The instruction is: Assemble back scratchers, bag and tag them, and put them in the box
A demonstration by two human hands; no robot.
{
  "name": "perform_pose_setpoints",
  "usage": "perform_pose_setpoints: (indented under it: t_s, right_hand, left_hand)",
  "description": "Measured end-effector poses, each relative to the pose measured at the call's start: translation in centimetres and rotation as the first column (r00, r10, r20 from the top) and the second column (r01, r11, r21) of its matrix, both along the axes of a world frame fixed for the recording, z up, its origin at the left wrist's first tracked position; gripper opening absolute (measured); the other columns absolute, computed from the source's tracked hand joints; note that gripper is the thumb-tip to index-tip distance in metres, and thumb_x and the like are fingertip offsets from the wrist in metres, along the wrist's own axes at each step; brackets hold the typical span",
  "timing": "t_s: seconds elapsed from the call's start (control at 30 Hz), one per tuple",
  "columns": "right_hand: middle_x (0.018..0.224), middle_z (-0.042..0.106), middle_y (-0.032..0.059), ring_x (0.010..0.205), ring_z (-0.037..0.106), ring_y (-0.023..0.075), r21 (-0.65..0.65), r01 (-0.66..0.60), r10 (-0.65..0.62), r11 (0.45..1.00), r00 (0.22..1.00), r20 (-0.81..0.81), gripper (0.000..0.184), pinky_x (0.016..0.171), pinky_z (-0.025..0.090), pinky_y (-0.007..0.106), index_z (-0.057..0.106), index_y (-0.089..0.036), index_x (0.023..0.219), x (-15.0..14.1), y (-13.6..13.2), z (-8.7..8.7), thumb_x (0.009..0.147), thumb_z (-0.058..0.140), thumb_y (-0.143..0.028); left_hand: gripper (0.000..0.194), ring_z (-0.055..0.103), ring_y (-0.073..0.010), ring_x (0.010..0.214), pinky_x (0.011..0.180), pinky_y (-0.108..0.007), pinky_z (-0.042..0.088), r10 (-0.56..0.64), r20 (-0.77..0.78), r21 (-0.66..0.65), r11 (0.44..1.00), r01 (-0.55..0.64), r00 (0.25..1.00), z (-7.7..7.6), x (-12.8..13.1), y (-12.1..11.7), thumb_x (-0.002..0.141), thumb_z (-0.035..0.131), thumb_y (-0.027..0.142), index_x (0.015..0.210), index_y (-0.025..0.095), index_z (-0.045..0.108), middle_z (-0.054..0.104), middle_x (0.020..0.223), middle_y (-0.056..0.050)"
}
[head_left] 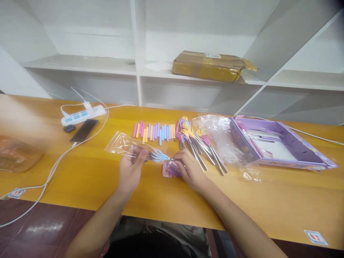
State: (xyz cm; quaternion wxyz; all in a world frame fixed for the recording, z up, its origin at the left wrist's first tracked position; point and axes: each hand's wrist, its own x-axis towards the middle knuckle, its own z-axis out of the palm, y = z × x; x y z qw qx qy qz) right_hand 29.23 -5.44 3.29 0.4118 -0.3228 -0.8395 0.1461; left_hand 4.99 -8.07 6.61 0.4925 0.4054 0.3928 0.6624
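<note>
Two bare hands meet near the middle of the frame, over a yellow-brown table (268,206). The left hand (130,170) has its thumb and fingers pinched together on a clear plastic bag (118,143), which sticks out flat toward the left. The right hand (190,168) is closed narrow around the metal neck of a blue back scratcher (160,155), so the scratcher lies between the two hands at the centre, its little blue fingers pointing left to the bag. From where I stand I can't tell whether those tips are inside the plastic.

Just below the scratcher, partly hidden by the right hand, some small pink and purple cards (167,170) lie on the table. Above the hands runs a row of coloured sticks (156,132) in pink, yellow, purple and blue. At its right end is a heap of back scratchers (191,133), their metal handles slanting down to the right. Crumpled clear plastic (219,134) sits beside them, touching a shallow purple box (295,166) on the right side of the frame.

Toward the upper left are a white power strip (80,116) and a dark phone (84,130) with a white cable plugged in. A taped cardboard box (209,66) rests on the shelf at upper centre-right.
</note>
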Motion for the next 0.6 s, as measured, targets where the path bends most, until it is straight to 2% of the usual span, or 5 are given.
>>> perform_pose_setpoints:
  t_s: [0.1,0.2,0.47,0.6]
  right_hand:
    - [0.108,0.063,0.0093,0.101,0.063,0.022,0.011,0.014,-0.014,1.0,1.0,-0.011,0.011,0.086,0.056,0.038,0.06,-0.024,0.118,0.06,0.07,-0.18,0.115,0.049,-0.022]
    - [0.106,0.065,0.0092,0.1,0.064,0.0228,0.036,0.033,-0.032,0.999,0.999,-0.036,0.011,0.085,0.056,0.039,0.06,-0.024,0.118,0.06,0.15,-0.27,0.114,0.051,-0.021]
    - [0.106,0.067,0.0092,0.099,0.066,0.0233,-0.004,0.013,-0.013,1.0,0.999,-0.053,0.01,0.085,0.057,0.04,0.064,-0.025,0.116,0.1,0.13,-0.09,0.112,0.054,-0.024]
    - [0.107,0.067,0.0094,0.1,0.067,0.0226,-0.027,-0.03,0.028,0.999,0.998,-0.063,0.012,0.086,0.058,0.039,0.065,-0.025,0.115,0.32,0.06,0.3,0.113,0.053,-0.026]
  left_hand:
    - [0.037,0.073,-0.0151,0.087,0.083,-0.029,0.064,-0.069,0.09,-0.055,0.996,0.074,0.994,0.22,0.02,0.18,0.087,0.091,0.046,0.084,0.019,0.067,0.073,0.09,-0.001]
    - [0.038,0.074,-0.0152,0.087,0.084,-0.031,0.066,-0.079,0.118,-0.089,0.992,0.09,0.99,0.31,0.06,0.24,0.084,0.094,0.047,0.085,0.019,0.069,0.075,0.092,-0.001]
    - [0.041,0.075,-0.0175,0.081,0.081,-0.034,0.068,-0.057,0.071,-0.141,0.988,0.067,0.996,0.58,0.37,0.14,0.075,0.099,0.048,0.088,0.019,0.073,0.076,0.087,-0.001]
    - [0.036,0.076,-0.0165,0.084,0.081,-0.03,0.066,-0.046,0.033,-0.111,0.993,0.05,0.998,-0.01,0.19,0.09,0.076,0.099,0.045,0.093,0.02,0.077,0.079,0.091,-0.002]
